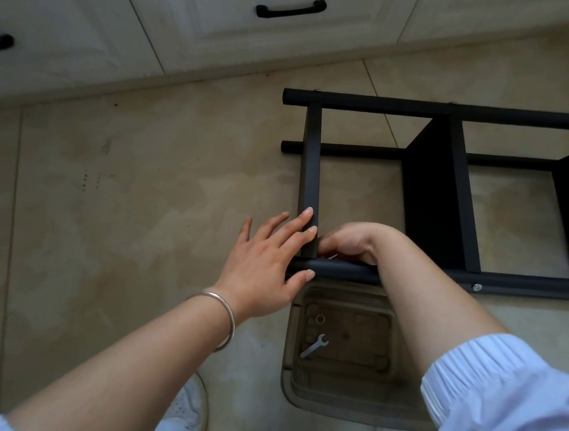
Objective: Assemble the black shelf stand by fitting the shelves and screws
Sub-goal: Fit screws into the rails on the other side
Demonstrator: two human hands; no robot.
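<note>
The black shelf stand (436, 194) lies on its side on the tiled floor, with two shelf panels fitted between its poles. My left hand (261, 265) rests with straight fingers on the end crossbar (309, 169), its thumb against the near pole (511, 285). My right hand (353, 242) reaches over that pole into the corner where crossbar and pole meet. Its fingers are curled and pinched together there, and what they pinch is hidden. A silver screw head (476, 287) shows in the near pole further right.
A clear plastic tray (287, 380) sits on the floor just below the near pole, holding a small wrench (314, 346) and a metal ring (320, 319). White cabinet doors (224, 21) with black handles run along the far side. My white shoe (187, 409) is at the bottom.
</note>
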